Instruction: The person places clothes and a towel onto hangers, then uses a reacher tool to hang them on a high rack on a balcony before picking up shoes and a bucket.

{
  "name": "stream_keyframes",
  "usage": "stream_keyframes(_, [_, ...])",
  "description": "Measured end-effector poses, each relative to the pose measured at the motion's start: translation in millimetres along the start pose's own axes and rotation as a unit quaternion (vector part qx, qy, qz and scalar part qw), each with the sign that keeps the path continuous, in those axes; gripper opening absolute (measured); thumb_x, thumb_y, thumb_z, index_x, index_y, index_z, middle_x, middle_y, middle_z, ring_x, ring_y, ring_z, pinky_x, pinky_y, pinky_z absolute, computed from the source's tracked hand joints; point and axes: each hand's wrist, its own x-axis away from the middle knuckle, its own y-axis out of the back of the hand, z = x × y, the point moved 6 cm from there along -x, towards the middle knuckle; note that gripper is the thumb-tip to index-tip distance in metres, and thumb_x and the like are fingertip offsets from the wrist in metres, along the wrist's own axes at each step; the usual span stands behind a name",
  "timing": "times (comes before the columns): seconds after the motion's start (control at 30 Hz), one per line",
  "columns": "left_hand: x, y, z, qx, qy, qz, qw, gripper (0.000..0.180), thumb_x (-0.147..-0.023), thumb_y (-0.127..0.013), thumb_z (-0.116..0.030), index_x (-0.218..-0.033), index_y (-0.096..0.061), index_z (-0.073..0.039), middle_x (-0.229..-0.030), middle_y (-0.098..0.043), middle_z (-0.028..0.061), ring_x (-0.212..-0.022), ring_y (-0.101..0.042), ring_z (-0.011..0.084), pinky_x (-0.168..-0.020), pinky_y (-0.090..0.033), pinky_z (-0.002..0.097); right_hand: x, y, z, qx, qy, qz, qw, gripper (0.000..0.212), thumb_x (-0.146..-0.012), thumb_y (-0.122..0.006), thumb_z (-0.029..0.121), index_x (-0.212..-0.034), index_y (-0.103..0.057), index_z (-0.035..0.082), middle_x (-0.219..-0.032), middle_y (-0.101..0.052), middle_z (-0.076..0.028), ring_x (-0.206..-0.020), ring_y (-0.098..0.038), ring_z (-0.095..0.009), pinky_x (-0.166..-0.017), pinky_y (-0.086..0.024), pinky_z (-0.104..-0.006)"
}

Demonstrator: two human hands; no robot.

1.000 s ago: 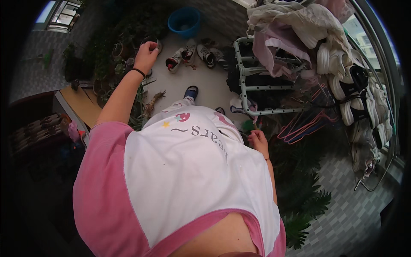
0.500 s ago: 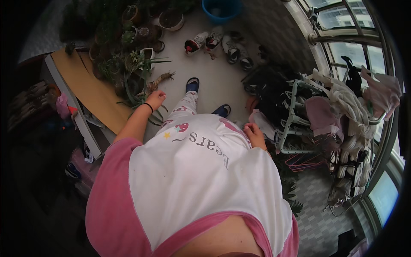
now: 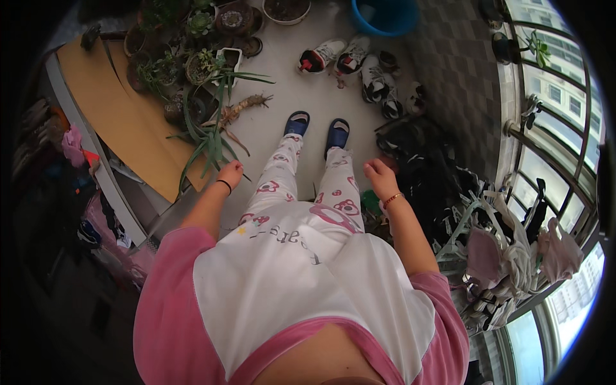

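My left hand [image 3: 231,174], a dark band at its wrist, hangs beside my left thigh with its fingers loosely curled; nothing shows in it. A long-leaved aloe-like plant [image 3: 212,138] with a thick bare root is nearest to it, just beyond. On the other side, my right hand [image 3: 382,179], with a reddish bracelet, is also curled closed and holds nothing visible. Close by it lies a heap of black bags or cloth [image 3: 417,154]. My feet stand in dark blue slippers [image 3: 337,136] on the pale floor, between the two hands.
Several potted plants [image 3: 199,64] crowd the far left beside a tan board [image 3: 109,109]. Ahead are several sneakers [image 3: 351,54] and a blue tub [image 3: 385,18]. Hung laundry [image 3: 484,253] and barred windows [image 3: 558,90] line the right.
My view has moved forward and turned, so the plants, shoes and laundry sit differently. My right foot has come up level with the left. The right hand now swings farther forward.
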Motion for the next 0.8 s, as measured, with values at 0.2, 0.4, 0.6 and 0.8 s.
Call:
stream_keyframes(0.2, [-30.1,-72.4,-61.0,0.072,-0.013,0.063,0.995,0.021,-0.085,-0.052,-0.021,-0.1,-0.059,-0.007,-0.093,-0.063,0.0105,-0.087,-0.06,0.0241,-0.079,-0.046,0.0339,-187.6,-34.4,-7.1,0.188,0.062,0.074,0.977,0.03,-0.084,-0.051,0.029,-0.099,-0.064,0.006,-0.097,-0.063,-0.017,-0.093,-0.058,-0.034,-0.083,-0.045,-0.0394])
stream_keyframes(0.4, [-45.4,-124.8,-125.8,0.063,-0.114,0.04,0.991,0.023,-0.08,-0.054,-0.014,-0.101,-0.058,-0.007,-0.099,-0.06,0.0118,-0.093,-0.056,0.0279,-0.084,-0.044,0.0372,-385.9,-82.3,-32.9,0.246,0.121,0.091,0.958,0.031,-0.084,-0.049,0.029,-0.099,-0.065,0.008,-0.101,-0.062,-0.017,-0.096,-0.057,-0.034,-0.084,-0.045,-0.0395])
stream_keyframes(0.6, [-39.8,-177.6,-98.0,-0.024,-0.109,-0.026,0.993,0.032,-0.074,-0.057,-0.017,-0.105,-0.057,-0.007,-0.112,-0.053,0.0133,-0.104,-0.05,0.0308,-0.089,-0.04,0.0413,-475.3,-168.6,-14.3,0.285,0.238,0.125,0.92,0.031,-0.083,-0.05,0.027,-0.105,-0.063,0.009,-0.113,-0.058,-0.014,-0.105,-0.054,-0.031,-0.09,-0.043,-0.0394])
stream_keyframes(0.8, [-46.5,-182.1,-108.0,-0.028,-0.103,-0.02,0.994,0.032,-0.07,-0.059,-0.015,-0.1,-0.057,-0.005,-0.109,-0.053,0.0127,-0.104,-0.049,0.0315,-0.09,-0.038,0.0415,-521.1,-248.1,-27.4,0.424,0.246,0.051,0.87,0.066,-0.08,-0.061,0.031,-0.134,-0.033,0.005,-0.133,-0.042,-0.011,-0.121,-0.04,-0.027,-0.095,-0.038,-0.0408])
